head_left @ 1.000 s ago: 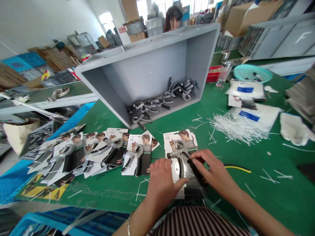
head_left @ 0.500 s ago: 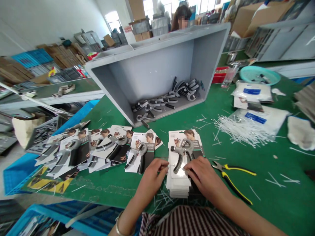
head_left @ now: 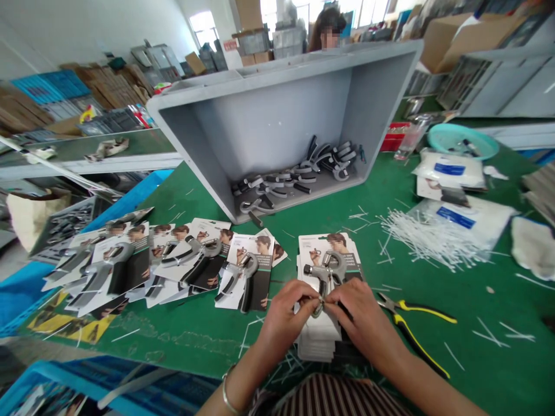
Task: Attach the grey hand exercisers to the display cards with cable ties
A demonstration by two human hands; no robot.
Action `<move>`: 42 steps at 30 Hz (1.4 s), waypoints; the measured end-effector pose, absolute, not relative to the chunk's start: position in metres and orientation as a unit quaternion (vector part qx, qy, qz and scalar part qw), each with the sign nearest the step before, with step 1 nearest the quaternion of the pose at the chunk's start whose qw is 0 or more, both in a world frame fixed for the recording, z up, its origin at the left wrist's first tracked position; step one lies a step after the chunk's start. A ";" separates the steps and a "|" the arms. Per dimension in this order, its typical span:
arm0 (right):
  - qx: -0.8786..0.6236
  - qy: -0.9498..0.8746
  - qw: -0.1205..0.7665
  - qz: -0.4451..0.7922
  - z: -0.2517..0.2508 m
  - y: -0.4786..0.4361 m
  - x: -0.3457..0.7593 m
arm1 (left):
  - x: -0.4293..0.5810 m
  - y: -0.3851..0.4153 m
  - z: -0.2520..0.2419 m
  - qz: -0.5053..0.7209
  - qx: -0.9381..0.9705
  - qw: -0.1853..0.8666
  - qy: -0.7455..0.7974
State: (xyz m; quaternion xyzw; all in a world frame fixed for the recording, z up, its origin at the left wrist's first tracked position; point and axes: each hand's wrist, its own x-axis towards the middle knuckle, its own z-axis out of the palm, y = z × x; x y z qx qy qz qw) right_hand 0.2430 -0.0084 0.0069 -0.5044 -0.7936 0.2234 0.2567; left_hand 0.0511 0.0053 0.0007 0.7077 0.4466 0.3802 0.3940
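A grey and black hand gripper (head_left: 326, 271) lies on top of a stack of printed cards (head_left: 323, 341) at the near edge of the green table (head_left: 477, 370). My left hand (head_left: 286, 315) and my right hand (head_left: 359, 318) meet over the lower handle of that hand gripper, fingertips pinched together on something small there that I cannot make out. To the left a row of finished cards with hand grippers (head_left: 173, 266) fans out across the table.
A big grey bin (head_left: 260, 121) lies on its side behind the cards, with several loose hand grippers (head_left: 299, 176) in it. Yellow-handled pliers (head_left: 411, 329) lie right of my right hand. White plastic ties (head_left: 429, 237), bags (head_left: 451, 170), a teal bowl (head_left: 462, 141). A person stands behind the bin.
My hands slid off the hand gripper and card, drew apart a little, then came together again in a pinch at its lower handle. The pliers came into view.
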 end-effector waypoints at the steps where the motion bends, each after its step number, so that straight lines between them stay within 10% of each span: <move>1: -0.501 -0.799 0.251 0.219 0.007 -0.008 0.244 | 0.050 0.006 0.001 0.378 0.700 0.405 0.451; 13: -0.485 -0.812 0.249 0.210 0.012 -0.004 0.245 | 0.050 0.010 0.004 0.347 0.713 0.407 0.454; 27: -0.483 -0.799 0.282 0.221 0.014 -0.007 0.242 | 0.050 0.006 0.036 0.182 0.883 0.169 0.399; 42: -0.478 -0.749 0.374 0.265 0.002 -0.012 0.243 | 0.059 -0.018 0.000 0.323 0.787 0.206 0.484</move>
